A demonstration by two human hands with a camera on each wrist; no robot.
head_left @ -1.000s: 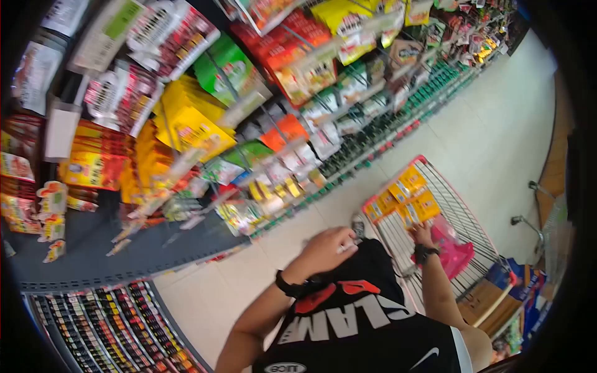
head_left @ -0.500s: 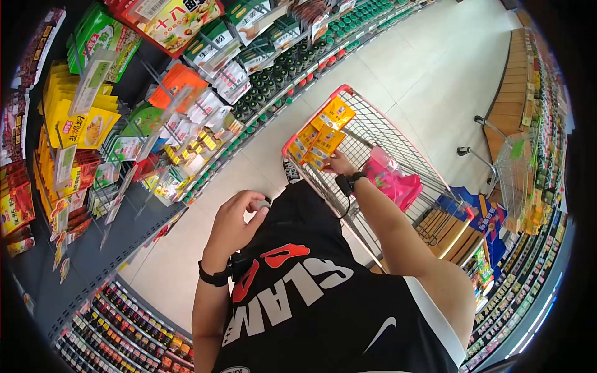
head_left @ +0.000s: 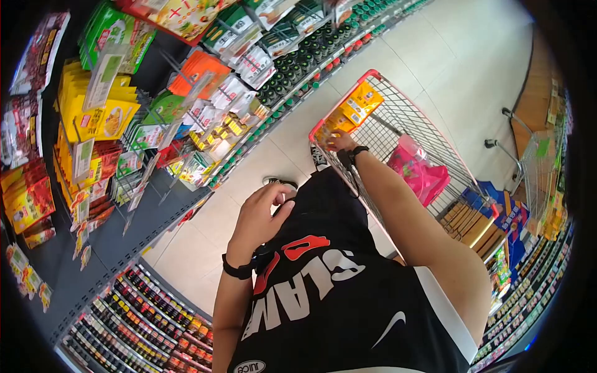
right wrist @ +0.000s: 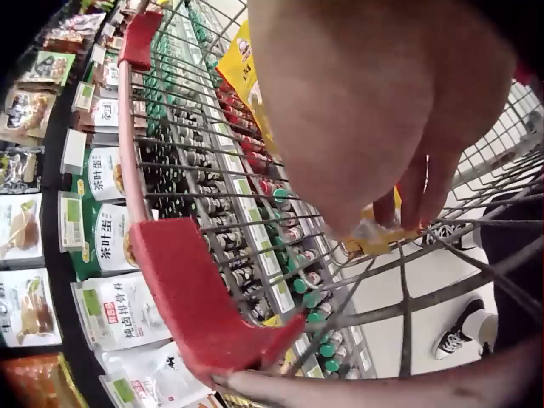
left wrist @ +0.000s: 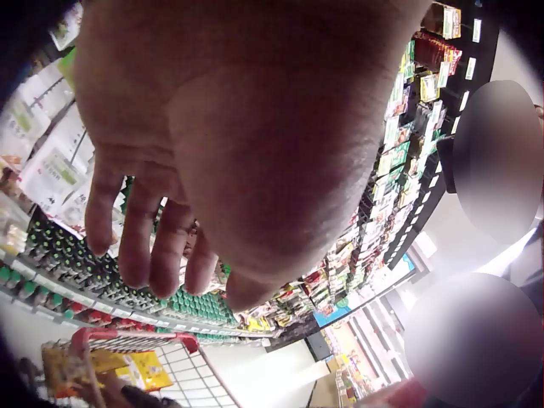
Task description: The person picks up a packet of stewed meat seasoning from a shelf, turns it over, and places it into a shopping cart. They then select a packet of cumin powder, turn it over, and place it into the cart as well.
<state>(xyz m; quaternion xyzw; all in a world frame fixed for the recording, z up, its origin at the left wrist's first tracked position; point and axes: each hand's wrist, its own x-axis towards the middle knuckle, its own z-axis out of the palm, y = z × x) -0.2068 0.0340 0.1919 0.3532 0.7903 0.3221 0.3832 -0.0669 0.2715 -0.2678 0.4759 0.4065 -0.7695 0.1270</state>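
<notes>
Your yellow-orange plastic packets [head_left: 364, 103] carry white and dark print. Your grey wire shopping cart [head_left: 373, 74] has a red-pink rim. The thin plastic bag [head_left: 420, 173] is bright pink. Your black sleeveless fabric shirt [head_left: 342, 317] shows white lettering, red shapes and white edging. Your narrow wristband [head_left: 236, 268] is black.

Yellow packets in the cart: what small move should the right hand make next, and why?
Perhaps the right hand should settle the near packet against the end of the cart: its fingers are at that packet, and another packet lies beside it.
</notes>
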